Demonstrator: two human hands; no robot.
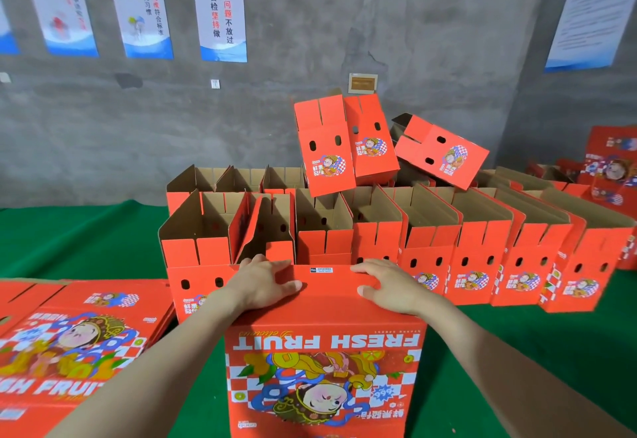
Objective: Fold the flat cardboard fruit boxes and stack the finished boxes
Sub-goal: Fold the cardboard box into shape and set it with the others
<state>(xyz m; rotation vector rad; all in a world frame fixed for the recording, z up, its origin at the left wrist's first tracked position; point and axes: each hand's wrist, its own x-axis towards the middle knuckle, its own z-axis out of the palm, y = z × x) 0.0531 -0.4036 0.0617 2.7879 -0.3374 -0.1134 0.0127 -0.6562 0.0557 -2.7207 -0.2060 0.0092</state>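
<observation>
**Red fruit box under both hands on green surface**

1. Red fruit box [324, 368]: stands at the near centre of the green surface [86, 241]. The face toward the camera carries "FRESH FRUIT" and a cartoon figure, both upside down. Its upper panel is closed and flat.
2. Left hand [265, 282]: palm down on the left part of that upper panel. The fingers are straight and slightly spread, pointing right, and curl round nothing.
3. Right hand [389, 287]: palm down on the right part of the same panel. The fingers are straight and close together, pointing left. The two hands' fingertips are apart, and a small white label [321, 270] sits at the far edge between them.
4. Flat box blanks [79, 344]: a pile lying printed side up, just beside the red fruit box on its left.
5. Folded boxes [475, 258]: upright and open-topped with brown insides showing. They stand in rows behind the red fruit box, side by side, running off to the right.
6. Three tipped boxes [370, 148]: lying tilted on top of the back rows.
7. Further red boxes [613, 161]: at the far right edge, blurred.
8. Grey concrete wall [431, 41]: hung with posters [219, 6] bearing Chinese text.
</observation>
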